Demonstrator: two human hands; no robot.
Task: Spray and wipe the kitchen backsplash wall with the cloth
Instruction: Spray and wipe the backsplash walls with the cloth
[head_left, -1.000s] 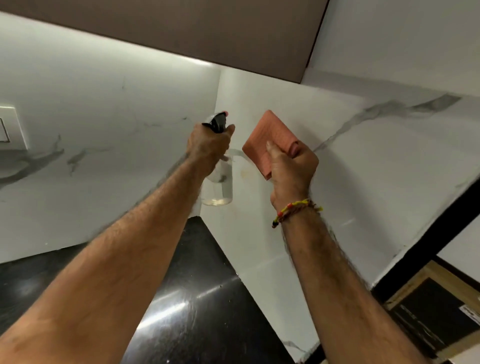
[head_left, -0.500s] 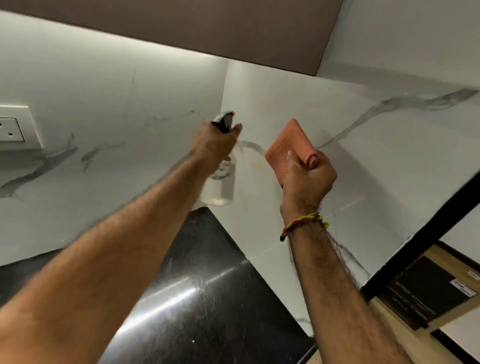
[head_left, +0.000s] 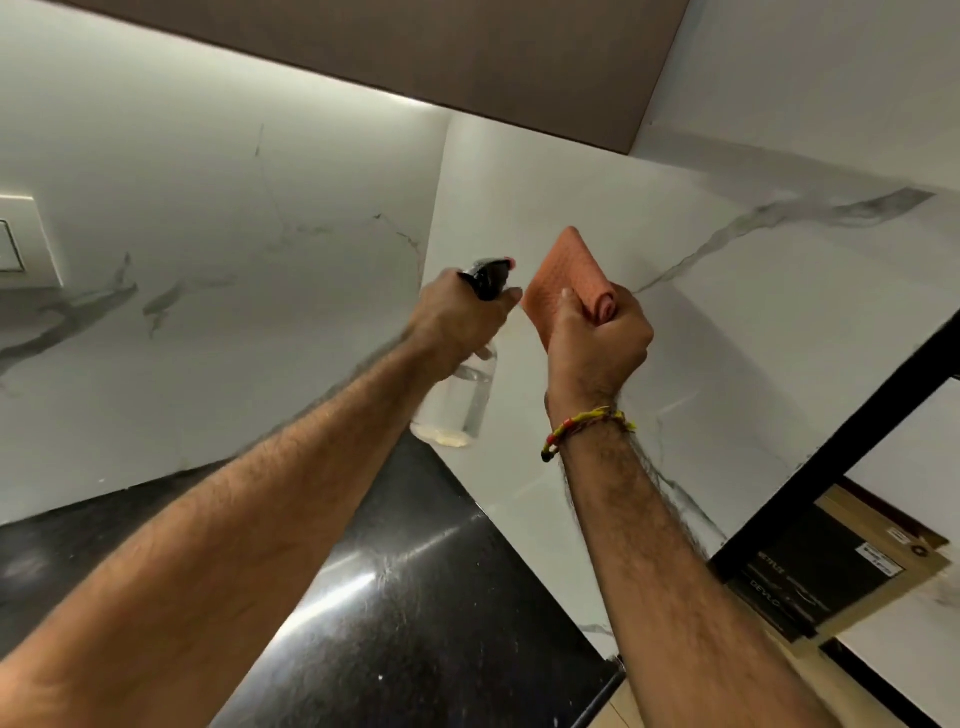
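Observation:
My left hand grips a clear spray bottle by its black trigger head, with the nozzle aimed at the corner of the white marble backsplash. The bottle hangs below my fist and holds a little pale liquid at its bottom. My right hand is closed around a folded orange cloth, held upright just right of the sprayer and a short way off the right-hand wall. The two hands almost touch.
A glossy black countertop runs into the corner below my arms. A brown upper cabinet hangs overhead. A white switch plate sits on the left wall. At lower right a black frame borders a cardboard box.
Both hands have drifted slightly and come closer together. The cloth has swung in toward the sprayer, and the view has shifted a little.

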